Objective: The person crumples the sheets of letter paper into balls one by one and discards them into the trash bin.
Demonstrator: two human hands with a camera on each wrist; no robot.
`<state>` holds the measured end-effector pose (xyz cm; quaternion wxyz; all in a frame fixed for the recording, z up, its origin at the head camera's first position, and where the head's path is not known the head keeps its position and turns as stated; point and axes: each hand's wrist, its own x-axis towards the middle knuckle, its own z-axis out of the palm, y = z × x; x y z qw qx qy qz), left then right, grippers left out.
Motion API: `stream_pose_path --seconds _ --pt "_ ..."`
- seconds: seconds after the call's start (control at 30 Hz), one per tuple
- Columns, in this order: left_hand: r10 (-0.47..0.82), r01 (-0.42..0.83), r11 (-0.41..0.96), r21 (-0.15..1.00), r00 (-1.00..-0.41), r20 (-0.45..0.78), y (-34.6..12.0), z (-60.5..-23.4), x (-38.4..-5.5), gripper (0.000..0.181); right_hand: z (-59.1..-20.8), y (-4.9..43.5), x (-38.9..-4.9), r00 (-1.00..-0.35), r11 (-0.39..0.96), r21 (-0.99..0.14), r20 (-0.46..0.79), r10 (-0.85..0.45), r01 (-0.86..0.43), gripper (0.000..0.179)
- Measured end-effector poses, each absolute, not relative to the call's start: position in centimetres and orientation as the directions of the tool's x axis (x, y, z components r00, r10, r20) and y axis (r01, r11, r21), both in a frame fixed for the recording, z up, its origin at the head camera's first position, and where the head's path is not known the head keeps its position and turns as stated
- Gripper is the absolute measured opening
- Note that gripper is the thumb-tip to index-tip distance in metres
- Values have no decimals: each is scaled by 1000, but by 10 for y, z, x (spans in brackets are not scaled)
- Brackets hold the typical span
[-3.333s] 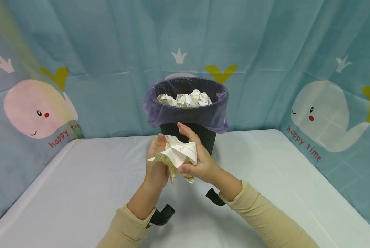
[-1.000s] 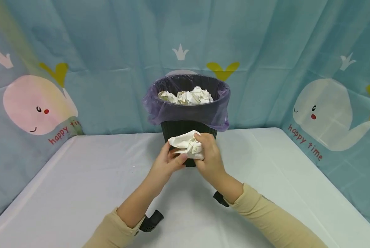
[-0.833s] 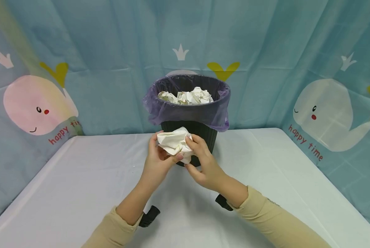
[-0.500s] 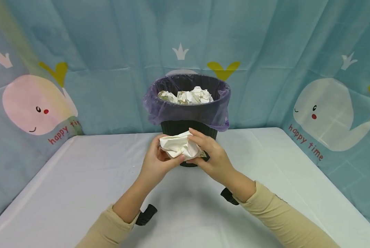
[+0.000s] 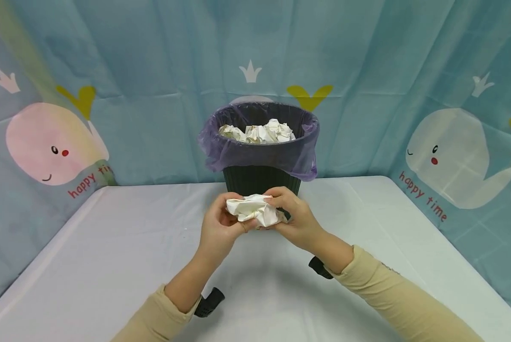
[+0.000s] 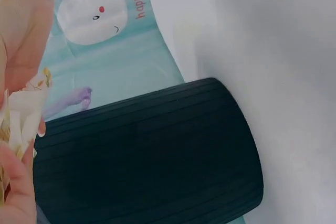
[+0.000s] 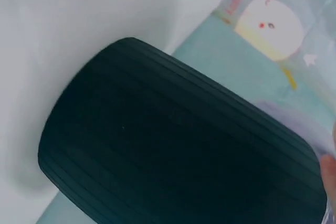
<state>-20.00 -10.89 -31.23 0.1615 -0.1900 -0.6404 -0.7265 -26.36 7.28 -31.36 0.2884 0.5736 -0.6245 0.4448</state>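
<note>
A crumpled sheet of white paper [image 5: 254,209] is held between both hands, in front of the bin and above the table. My left hand [image 5: 218,228] grips its left side, thumb along the near edge. From the other side my right hand [image 5: 300,218] holds it, fingers over the top and thumb below. The left wrist view shows the paper [image 6: 23,111] with yellowish print, at the left edge between the hands. Only a fingertip [image 7: 329,171] of the right hand enters the right wrist view, at its right edge.
Behind the hands a dark ribbed trash bin [image 5: 261,176] stands on the white table [image 5: 122,256]. It is lined with a purple bag [image 5: 259,154] and holds several crumpled papers [image 5: 265,133]. A blue printed curtain [image 5: 161,133] hangs around the back and sides.
The paper has gone from a loose, partly spread sheet to a smaller, tighter wad. Both hands have shifted their grip around it, and over the last half second it has dropped slightly.
</note>
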Motion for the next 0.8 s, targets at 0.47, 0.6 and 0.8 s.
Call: stream_pose_path --seconds 0.47,0.6,0.8 --pt "-176 429 8 903 -889 423 -105 -322 -202 23 -340 50 -261 -216 26 -217 943 -252 -976 33" --pt "35 390 17 921 -921 389 -117 -314 -202 23 -337 62 -269 -253 -11 -267 925 -284 -963 34" --pt "325 266 -69 961 -905 274 -135 -306 -206 83 -329 75 -274 -258 -248 -356 899 -353 -901 35"
